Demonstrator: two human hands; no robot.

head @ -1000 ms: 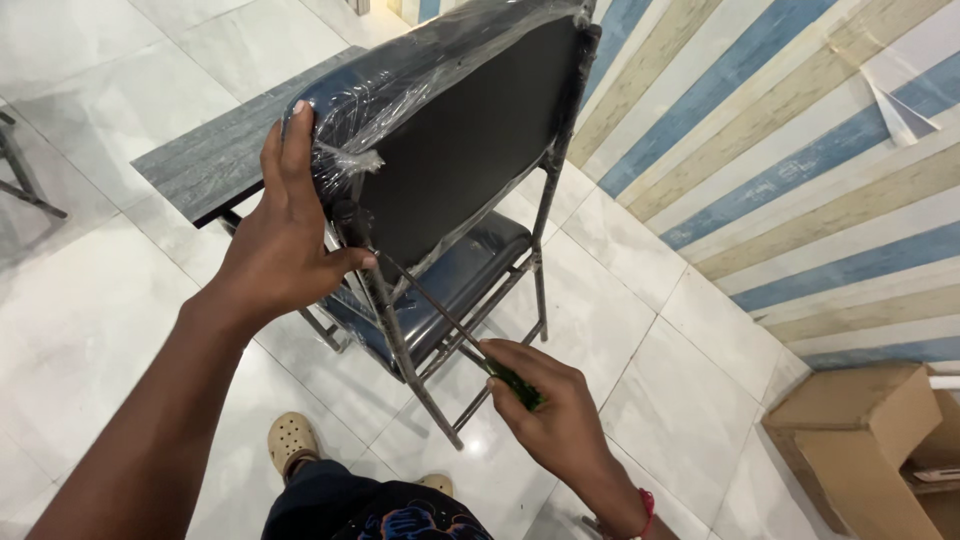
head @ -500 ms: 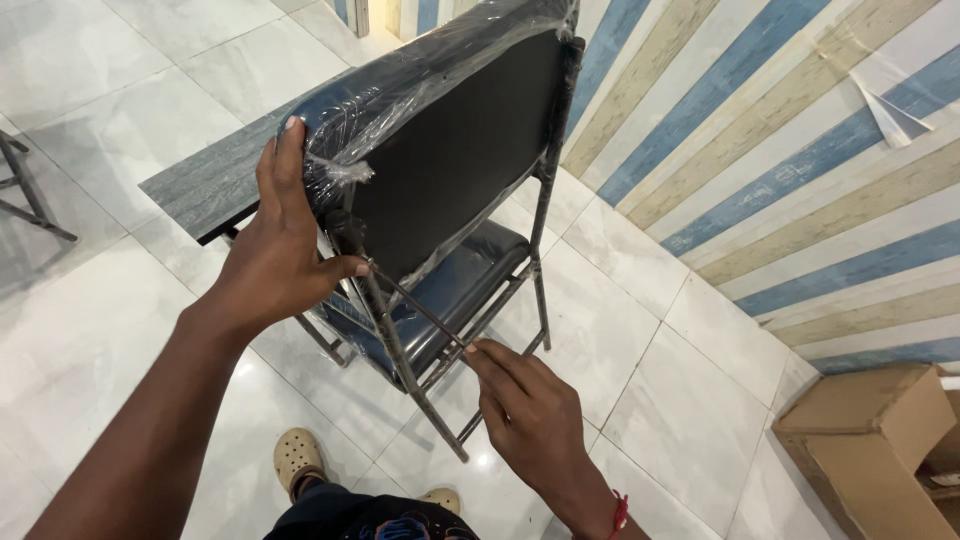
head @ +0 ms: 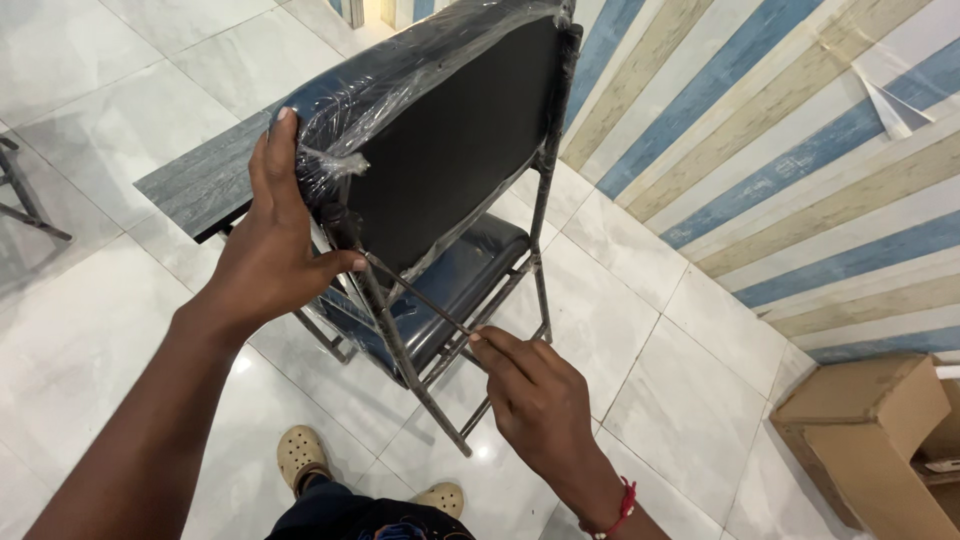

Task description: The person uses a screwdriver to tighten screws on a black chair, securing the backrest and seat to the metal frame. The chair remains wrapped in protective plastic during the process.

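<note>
Head view, 1 folding chair, plastic-wrapped, standing on the floor, backrest's long axis pointing up toward you. Your left hand clamps its backrest edge, likely steadying it. Your right hand pinches a thin rod at its rear frame.

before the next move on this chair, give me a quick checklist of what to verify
1. Left hand steadying the plastic-wrapped backrest: ok, it grips the backrest's edge.
2. Right hand on the thin rod by the chair frame: ok, fingertips pinch its lower end.
3. Rod's upper end seated in the frame: cannot tell, the joint is hidden by the left hand's thumb.
4. Chair standing square on the floor: cannot tell, the feet are partly hidden.
5. Person's feet clear of the chair legs: ok, the beige clogs sit apart from them.
</note>
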